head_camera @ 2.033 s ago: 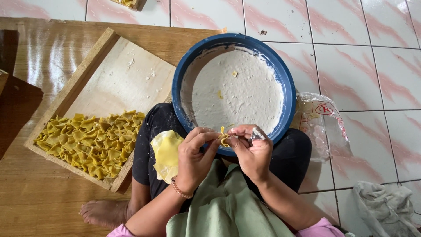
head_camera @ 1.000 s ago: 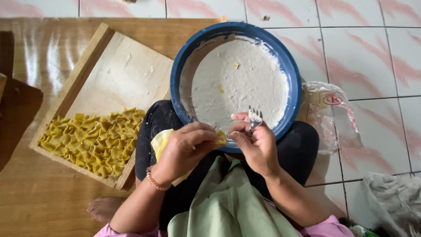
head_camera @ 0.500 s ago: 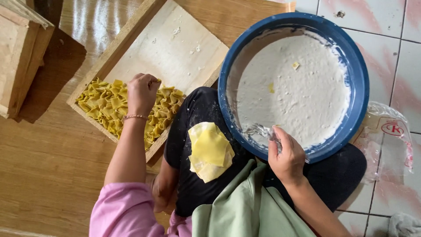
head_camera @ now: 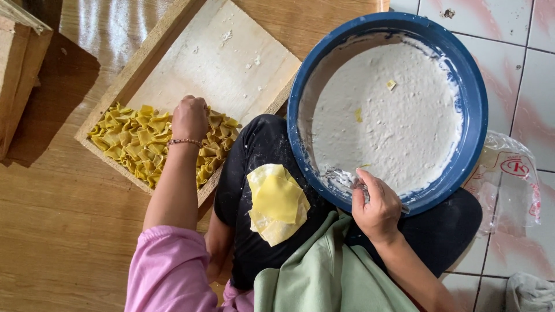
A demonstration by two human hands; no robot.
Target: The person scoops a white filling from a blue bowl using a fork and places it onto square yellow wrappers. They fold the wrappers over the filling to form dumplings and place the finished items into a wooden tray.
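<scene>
My left hand (head_camera: 189, 118) reaches into a shallow wooden tray (head_camera: 136, 66) and rests knuckles-up on a pile of small folded yellow dough pieces (head_camera: 136, 141); its fingers curl down out of sight. My right hand (head_camera: 377, 207) sits at the near rim of a large blue basin (head_camera: 474, 115) of white flour (head_camera: 393, 115), closed around a metal fork (head_camera: 346, 179) whose end lies in the flour. A stack of flat yellow dough sheets (head_camera: 277, 202) lies on my black-clad thigh between the two hands.
A wooden box (head_camera: 17, 81) stands at the far left on the wooden floor. A crumpled plastic bag (head_camera: 509, 179) lies on the tiles right of the basin, a grey cloth (head_camera: 529, 292) at the bottom right. A green cloth (head_camera: 324, 271) covers my lap.
Both hands worked a dough piece together at the basin's rim; then my left hand carried it left to the tray's pile. My right hand stayed by the basin with the fork.
</scene>
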